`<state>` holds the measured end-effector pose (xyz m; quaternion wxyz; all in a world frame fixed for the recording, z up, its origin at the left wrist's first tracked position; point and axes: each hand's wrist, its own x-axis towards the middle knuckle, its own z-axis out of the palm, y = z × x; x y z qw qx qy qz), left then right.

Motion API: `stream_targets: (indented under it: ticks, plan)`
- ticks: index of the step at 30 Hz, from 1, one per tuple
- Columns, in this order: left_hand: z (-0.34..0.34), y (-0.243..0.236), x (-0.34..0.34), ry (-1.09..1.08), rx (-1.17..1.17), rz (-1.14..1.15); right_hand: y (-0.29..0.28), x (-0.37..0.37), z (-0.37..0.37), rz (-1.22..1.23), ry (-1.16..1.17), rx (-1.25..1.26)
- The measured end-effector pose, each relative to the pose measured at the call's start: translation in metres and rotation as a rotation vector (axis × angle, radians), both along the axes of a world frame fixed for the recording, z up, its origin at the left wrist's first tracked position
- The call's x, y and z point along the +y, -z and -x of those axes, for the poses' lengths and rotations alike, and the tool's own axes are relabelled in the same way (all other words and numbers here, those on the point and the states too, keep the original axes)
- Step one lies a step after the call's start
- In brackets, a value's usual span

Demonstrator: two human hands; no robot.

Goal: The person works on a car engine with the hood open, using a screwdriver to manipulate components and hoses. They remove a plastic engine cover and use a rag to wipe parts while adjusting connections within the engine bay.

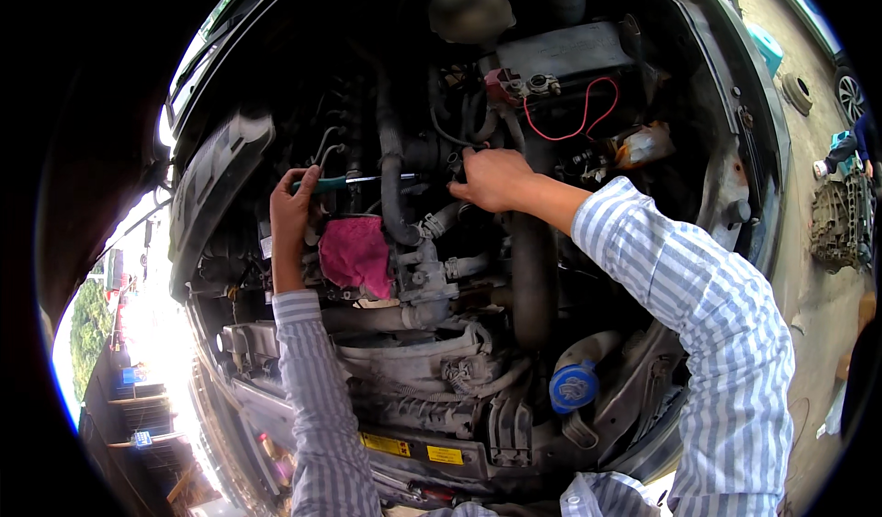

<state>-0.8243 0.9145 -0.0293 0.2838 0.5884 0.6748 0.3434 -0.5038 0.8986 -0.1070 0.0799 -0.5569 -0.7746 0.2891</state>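
My left hand (pixel 294 200) is closed round the green handle of a screwdriver (pixel 333 184). The metal shaft points right and passes across a thick dark hose (pixel 392 163). Just beyond the shaft, my right hand (pixel 496 180) reaches into the engine bay with thumb and fingers bent together near some thin hoses. Whatever those fingertips grip is hidden in shadow. Below the screwdriver, a crumpled magenta cloth (pixel 355 256) lies over engine parts, beside a grey metal hose joint (pixel 425 278).
A blue cap (pixel 574 387) tops a filler neck at the front right. Behind my right hand, a red wire (pixel 585 131) loops near a battery (pixel 565 50). Yellow labels (pixel 445 455) mark the front panel. On the floor at right sits a greasy metal assembly (pixel 834 221).
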Motion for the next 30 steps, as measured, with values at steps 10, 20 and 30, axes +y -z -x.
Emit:
stream_targets:
  ticks: [10,20,30]
  plan:
    - [-0.001,0.01,0.001,0.114,-0.198,-0.206,-0.001,0.0,0.0,0.005,-0.001,0.009]
    - [-0.007,0.001,-0.003,0.029,-0.176,-0.059,0.001,0.0,0.001,-0.025,-0.005,0.012]
    - [-0.001,0.005,-0.005,0.028,-0.128,-0.002,0.004,0.003,0.002,-0.003,0.019,0.014]
